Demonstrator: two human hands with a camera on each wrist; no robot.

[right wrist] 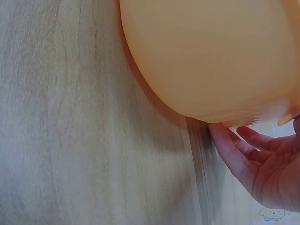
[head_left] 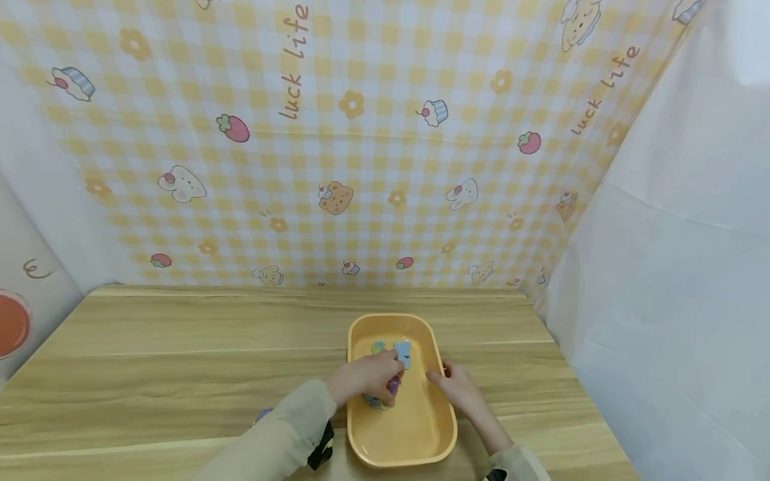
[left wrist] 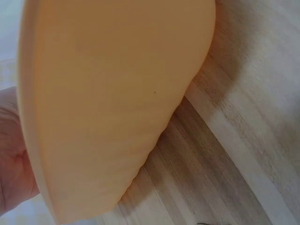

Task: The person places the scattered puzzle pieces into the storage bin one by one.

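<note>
An orange plastic tray [head_left: 403,441] lies lengthwise on the table. Reaching over its left rim, my left hand [head_left: 369,376] pinches a small purple piece [head_left: 393,385] between thumb and fingers. A light blue flat piece [head_left: 402,354] with a dark mark lies in the tray just beyond that hand. Two multicoloured pieces, one green-yellow [head_left: 377,347] and one darker [head_left: 373,401], show partly from behind the fingers. My right hand [head_left: 460,386] grips the tray's right rim, thumb inside; in the right wrist view its fingers [right wrist: 229,152] touch the outer wall.
A blue item [head_left: 263,415] on the wooden table [head_left: 198,361] is mostly hidden by my left sleeve [head_left: 289,427]. A checked cloth [head_left: 373,153] hangs behind the table, and a white sheet [head_left: 662,267] hangs along the right side.
</note>
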